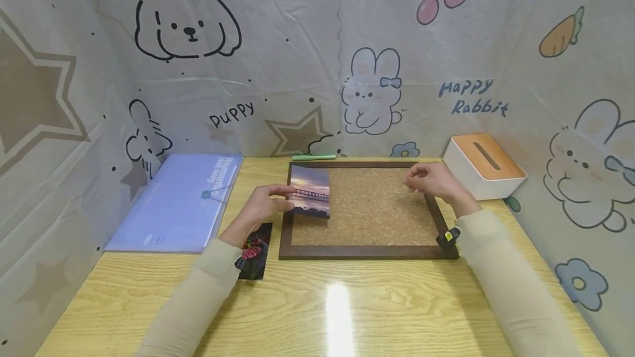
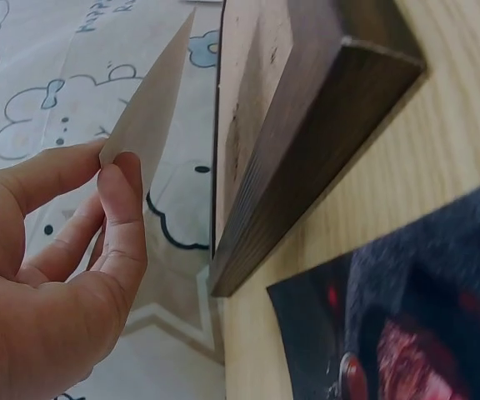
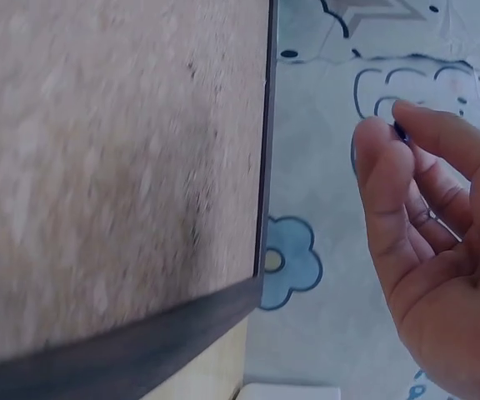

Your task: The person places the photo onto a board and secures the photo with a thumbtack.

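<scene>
My left hand (image 1: 263, 205) pinches a photo (image 1: 313, 194) of a long bridge under a purple sunset by its left edge. In the head view the photo appears over the left part of a cork board (image 1: 372, 208) with a dark wooden frame; the left wrist view shows it raised off the cork. Over the board's right side, my right hand (image 1: 430, 178) pinches a small dark blue object (image 3: 401, 131), mostly hidden between thumb and fingers, so its kind cannot be told. Another photo (image 1: 259, 263), dark with red shapes, lies partly under the left wrist.
A translucent bluish document folder (image 1: 168, 203) lies at the left. Behind the board is a green pen (image 1: 314, 157). A white box with a slotted wooden lid (image 1: 488, 167) stands at the back right. Printed cloth (image 1: 297, 43) encloses the wooden table (image 1: 297, 313).
</scene>
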A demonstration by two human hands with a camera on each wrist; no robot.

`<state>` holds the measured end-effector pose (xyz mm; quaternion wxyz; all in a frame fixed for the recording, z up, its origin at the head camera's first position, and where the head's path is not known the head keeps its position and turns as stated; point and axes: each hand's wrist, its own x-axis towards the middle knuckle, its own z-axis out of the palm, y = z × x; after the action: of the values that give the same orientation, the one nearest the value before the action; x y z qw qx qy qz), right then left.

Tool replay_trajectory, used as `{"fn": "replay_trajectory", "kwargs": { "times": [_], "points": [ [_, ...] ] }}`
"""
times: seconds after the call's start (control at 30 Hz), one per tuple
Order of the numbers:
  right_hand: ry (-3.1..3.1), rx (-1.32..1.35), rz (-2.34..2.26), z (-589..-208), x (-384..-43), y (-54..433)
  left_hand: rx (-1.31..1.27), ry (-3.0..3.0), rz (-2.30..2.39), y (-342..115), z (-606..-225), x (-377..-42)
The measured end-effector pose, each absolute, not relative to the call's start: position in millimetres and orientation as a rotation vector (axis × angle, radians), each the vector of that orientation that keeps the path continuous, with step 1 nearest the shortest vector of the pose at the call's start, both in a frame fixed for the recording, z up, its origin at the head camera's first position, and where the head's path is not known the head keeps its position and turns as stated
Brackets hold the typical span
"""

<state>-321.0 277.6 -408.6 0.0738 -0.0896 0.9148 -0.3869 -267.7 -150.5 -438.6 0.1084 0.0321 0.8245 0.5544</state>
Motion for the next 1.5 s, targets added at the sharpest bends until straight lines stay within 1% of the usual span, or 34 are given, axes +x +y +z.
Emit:
{"fn": "replay_trajectory", "kwargs": {
  "times": [0.23, 0.5, 0.9, 1.3, 1.5],
  "points": [
    [2.657, -0.334, -1.210, -405, -322, 256, 0.094, 2.437, 1.579, -139, -443, -262],
    [2.665, -0.401, -1.153, -408, -325, 233, 0.115, 2.424, 1.549, -122, -456, -257],
    [2.614, -0.385, -1.097, -420, -332, 198, 0.152, 2.555, 1.419, -111, -464, -256],
    [2.501, -0.391, -1.133, -432, -341, 159, 0.164, 2.664, 1.239, -107, -466, -257],
    [2.451, -0.365, -1.166, -440, -345, 144, 0.163, 2.659, 1.231, -105, -464, -256]
  ]
}}
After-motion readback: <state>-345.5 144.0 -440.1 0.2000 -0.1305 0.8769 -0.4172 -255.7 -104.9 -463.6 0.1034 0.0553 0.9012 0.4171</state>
